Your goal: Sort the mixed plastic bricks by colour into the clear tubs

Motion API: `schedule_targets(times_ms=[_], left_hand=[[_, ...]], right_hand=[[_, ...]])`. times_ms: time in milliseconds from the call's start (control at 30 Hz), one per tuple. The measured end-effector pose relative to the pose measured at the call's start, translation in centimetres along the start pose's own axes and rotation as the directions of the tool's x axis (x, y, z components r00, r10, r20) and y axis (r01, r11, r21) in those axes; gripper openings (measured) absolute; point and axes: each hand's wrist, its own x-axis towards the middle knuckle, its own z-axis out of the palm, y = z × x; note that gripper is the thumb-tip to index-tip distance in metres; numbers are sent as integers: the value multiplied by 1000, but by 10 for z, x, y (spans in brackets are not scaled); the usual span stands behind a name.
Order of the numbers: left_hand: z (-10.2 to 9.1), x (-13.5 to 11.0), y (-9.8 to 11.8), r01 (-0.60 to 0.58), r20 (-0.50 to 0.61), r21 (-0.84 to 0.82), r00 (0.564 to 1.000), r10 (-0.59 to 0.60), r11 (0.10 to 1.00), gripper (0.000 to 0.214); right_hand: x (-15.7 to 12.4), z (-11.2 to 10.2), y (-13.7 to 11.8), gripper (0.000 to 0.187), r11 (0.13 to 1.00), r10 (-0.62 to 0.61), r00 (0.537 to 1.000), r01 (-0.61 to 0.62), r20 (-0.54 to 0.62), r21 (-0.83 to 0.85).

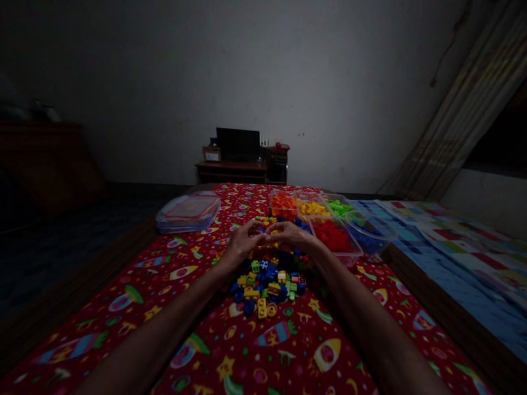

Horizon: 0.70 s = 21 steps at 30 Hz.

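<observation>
Loosely curled, hands (244, 238) (293, 235) meet above bricks (273, 289).

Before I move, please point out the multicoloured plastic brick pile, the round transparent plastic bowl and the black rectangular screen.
Multicoloured plastic brick pile (270, 273): head view, on its middle.
Round transparent plastic bowl (387, 236): head view, on its right-hand wall.
Black rectangular screen (239, 144): head view, on the panel's middle.

And there's the red rocket-print cloth (257, 362), mixed toy bricks (269, 288) scattered mid-spread, clear plastic tubs (349, 259) clustered right, lids (191, 208) stacked left!
</observation>
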Motion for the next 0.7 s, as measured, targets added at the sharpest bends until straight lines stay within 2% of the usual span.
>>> schedule_targets(times_ms=[233,333,400,467,567,700], left_hand=[[-3,-2,4,-70,3,17,998,70,997,29],[-17,2,6,-128,-61,147,989,138,981,32],[-30,6,3,-146,-125,274,975,186,951,33],[-43,9,-8,-127,-177,354,964,199,927,35],[-58,14,-38,-50,-233,376,961,146,925,36],[-65,20,-77,91,-261,214,965,-32,973,36]], right_hand=[[2,1,-2,25,990,10,999,-14,-34,-141],[4,-2,-2,21,989,7,998,-16,-60,-150],[3,-5,-4,21,991,20,993,-36,-117,-131],[1,-11,-7,23,995,17,980,-37,-200,-93],[-4,-27,-11,27,999,-36,945,36,-326,-5],[-12,-55,-8,31,979,-74,904,147,-422,142]])
